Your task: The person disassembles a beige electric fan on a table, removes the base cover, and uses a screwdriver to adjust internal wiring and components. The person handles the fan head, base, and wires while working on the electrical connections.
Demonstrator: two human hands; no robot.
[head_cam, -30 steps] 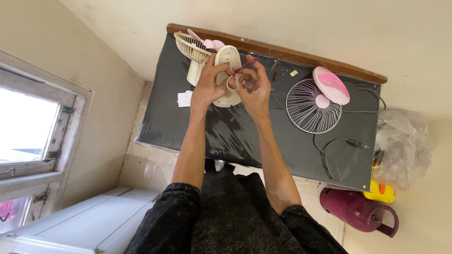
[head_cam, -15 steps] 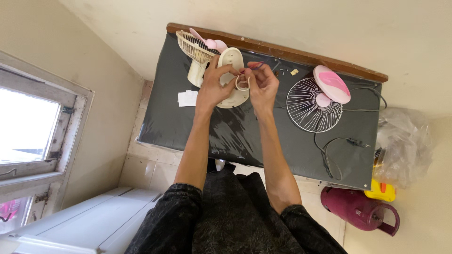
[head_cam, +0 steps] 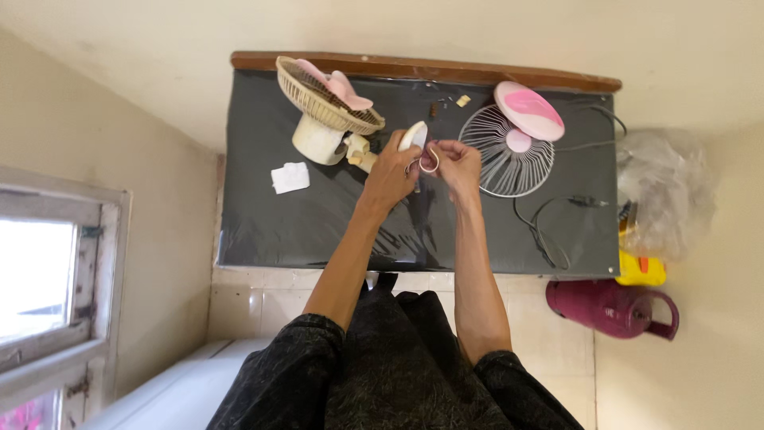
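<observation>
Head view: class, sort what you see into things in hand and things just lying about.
In hand:
left hand
right hand
white fan part
small ring

Lying about:
fan body
wire grille
pink cover
white cloth
black cable
maroon jug

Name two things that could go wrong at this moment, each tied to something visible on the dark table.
1. Both the left hand and the right hand pinch a small ring-like part in mid-air; it may slip and roll off the table.
2. The tiny loose pieces near the far edge could be knocked away by a forearm.
</observation>
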